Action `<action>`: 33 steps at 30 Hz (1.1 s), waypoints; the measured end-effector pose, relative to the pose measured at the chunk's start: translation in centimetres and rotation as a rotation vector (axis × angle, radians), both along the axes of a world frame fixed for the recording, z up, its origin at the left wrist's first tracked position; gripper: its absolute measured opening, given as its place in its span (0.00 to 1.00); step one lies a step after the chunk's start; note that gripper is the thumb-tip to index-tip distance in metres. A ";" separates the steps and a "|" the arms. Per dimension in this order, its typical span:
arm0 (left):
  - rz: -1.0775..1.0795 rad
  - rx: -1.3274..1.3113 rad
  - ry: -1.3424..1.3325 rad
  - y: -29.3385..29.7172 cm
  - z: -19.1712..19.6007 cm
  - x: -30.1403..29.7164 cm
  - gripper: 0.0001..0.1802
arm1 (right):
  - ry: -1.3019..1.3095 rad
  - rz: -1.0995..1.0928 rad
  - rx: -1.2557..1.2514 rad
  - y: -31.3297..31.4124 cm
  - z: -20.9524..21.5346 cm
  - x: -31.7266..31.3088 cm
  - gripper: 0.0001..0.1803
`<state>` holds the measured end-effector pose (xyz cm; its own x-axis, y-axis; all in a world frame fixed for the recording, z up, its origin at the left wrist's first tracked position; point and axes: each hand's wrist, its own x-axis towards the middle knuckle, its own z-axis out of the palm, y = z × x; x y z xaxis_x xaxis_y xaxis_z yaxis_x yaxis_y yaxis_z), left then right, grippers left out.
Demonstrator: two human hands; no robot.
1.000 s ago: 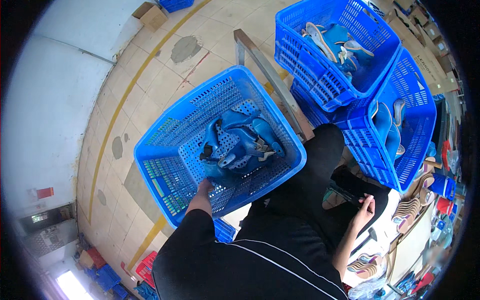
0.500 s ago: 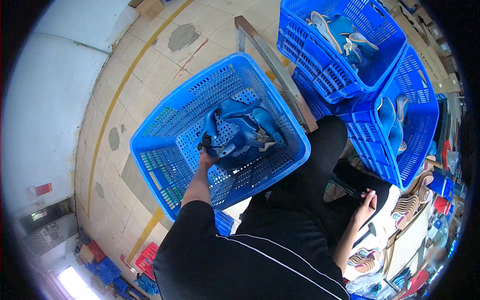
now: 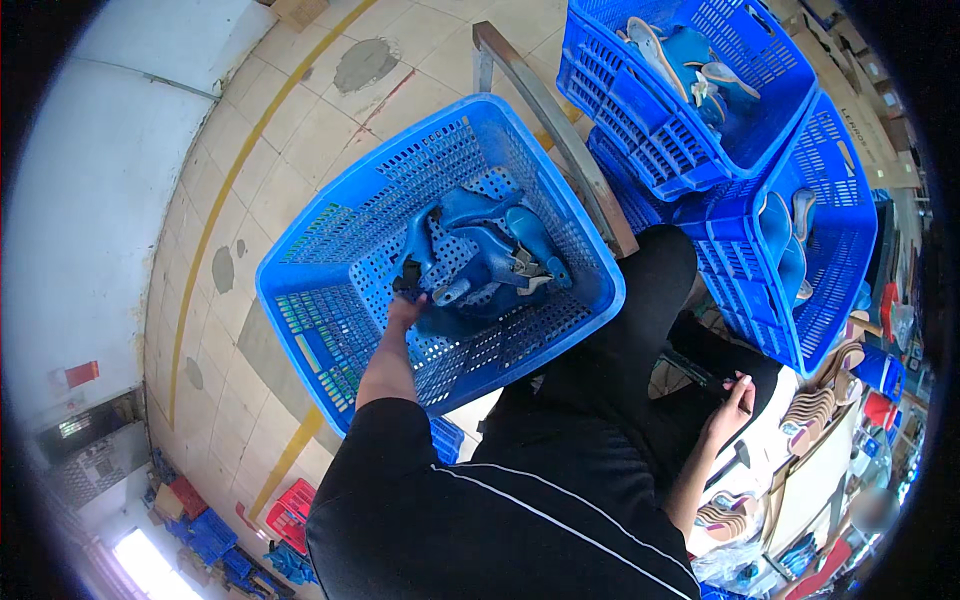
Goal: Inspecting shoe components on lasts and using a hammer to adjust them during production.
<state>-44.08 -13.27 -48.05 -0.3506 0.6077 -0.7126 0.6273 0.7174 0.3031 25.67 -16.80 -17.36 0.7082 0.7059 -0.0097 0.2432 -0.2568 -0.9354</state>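
A big blue perforated basket (image 3: 330, 330) stands on the tiled floor in front of my knees. A pile of blue shoe uppers (image 3: 490, 255) lies in its middle. My left hand (image 3: 405, 312) reaches down into the basket, fingers closed on the near left edge of the pile, at a blue upper with a black part (image 3: 410, 278). My right hand (image 3: 735, 400) hangs low at the right, by the edge of a white worktable (image 3: 790, 470). Something small and dark is at its fingertips; its grip is unclear.
Two more blue baskets (image 3: 650, 120) (image 3: 850, 250) with blue and pale shoe parts are stacked at the upper right. A metal bar (image 3: 555, 130) runs between them and the near basket. Stacks of soles (image 3: 815, 405) lie on the worktable. Yellow floor lines run at the left.
My left hand has moved from the basket's near side up to the left edge of the pile and closed on it. My right hand has stayed put.
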 end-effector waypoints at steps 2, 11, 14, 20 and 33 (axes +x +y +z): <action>0.172 0.019 0.208 2.3 1.0 1.0 0.55 | -0.016 -0.008 -0.008 -0.3 0.3 0.0 0.20; 0.050 -0.102 0.309 10.1 2.8 5.1 0.77 | 0.024 -0.005 0.033 -0.8 0.1 0.1 0.17; 0.050 -0.161 0.299 9.4 1.7 5.8 0.71 | 0.039 0.031 0.044 -0.3 -0.2 -0.3 0.16; 0.072 -0.142 0.253 7.4 2.1 8.8 0.65 | 0.045 0.006 0.029 -0.5 0.3 -0.2 0.16; 0.387 -0.053 0.254 9.4 3.1 11.6 0.78 | -0.021 -0.035 0.039 -0.6 -0.5 0.2 0.16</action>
<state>-32.47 -3.83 -44.93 -0.7119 0.3629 -0.6013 0.3597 0.9237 0.1316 25.88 -17.43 -17.86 0.7320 0.6805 0.0327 0.2548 -0.2289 -0.9395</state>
